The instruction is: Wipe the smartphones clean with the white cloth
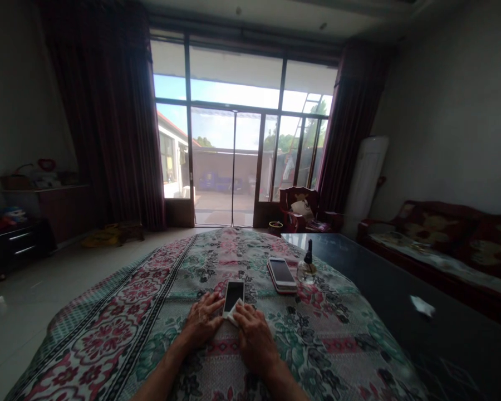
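Note:
A white smartphone (234, 296) with a dark screen lies face up on the flowered tablecloth (150, 328). My left hand (202, 318) rests flat by its left edge, fingers spread, the fingertips at or very near the phone. Under the fingers of my right hand (253, 333) is a folded white tissue (232, 313), pressed onto the phone's lower right corner. To the right lies a second smartphone (282, 273) on what looks like a stack with a reddish edge. Beside that stands a clear spray bottle (307, 272) with a black nozzle.
A dark glossy table (384, 301) adjoins on the right, with a crumpled white tissue (422, 306) on it. Beyond are a wooden sofa (438, 228) and a wooden armchair (300, 209). Glass doors (234, 167) between dark curtains (112, 122) stand opposite me.

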Demonstrator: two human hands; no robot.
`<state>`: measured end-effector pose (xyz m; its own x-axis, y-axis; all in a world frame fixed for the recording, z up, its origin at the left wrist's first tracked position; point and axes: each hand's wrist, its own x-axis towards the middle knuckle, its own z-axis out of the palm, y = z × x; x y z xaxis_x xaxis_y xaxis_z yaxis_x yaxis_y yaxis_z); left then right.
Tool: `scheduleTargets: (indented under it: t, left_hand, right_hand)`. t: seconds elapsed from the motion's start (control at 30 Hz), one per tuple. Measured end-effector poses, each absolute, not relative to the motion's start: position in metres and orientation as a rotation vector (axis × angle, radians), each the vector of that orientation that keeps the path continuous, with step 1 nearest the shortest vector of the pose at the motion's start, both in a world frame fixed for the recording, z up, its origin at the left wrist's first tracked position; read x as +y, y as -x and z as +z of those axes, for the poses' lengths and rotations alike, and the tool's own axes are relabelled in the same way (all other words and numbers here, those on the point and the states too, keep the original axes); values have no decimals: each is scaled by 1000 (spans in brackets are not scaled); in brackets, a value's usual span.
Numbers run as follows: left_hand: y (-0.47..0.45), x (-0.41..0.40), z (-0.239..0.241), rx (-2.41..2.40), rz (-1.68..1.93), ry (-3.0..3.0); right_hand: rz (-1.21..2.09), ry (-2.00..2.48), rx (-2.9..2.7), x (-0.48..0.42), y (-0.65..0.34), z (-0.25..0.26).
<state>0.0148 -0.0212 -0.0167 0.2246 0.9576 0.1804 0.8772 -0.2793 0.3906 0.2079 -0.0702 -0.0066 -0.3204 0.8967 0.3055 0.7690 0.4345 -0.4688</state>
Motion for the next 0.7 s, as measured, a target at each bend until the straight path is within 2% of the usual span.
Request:
scheduleTargets:
  t: [0.7]
  left_hand:
    - [-13, -20, -18, 1710, 553, -2317]
  right_hand:
    - [330, 1266, -2293, -53, -191, 2]
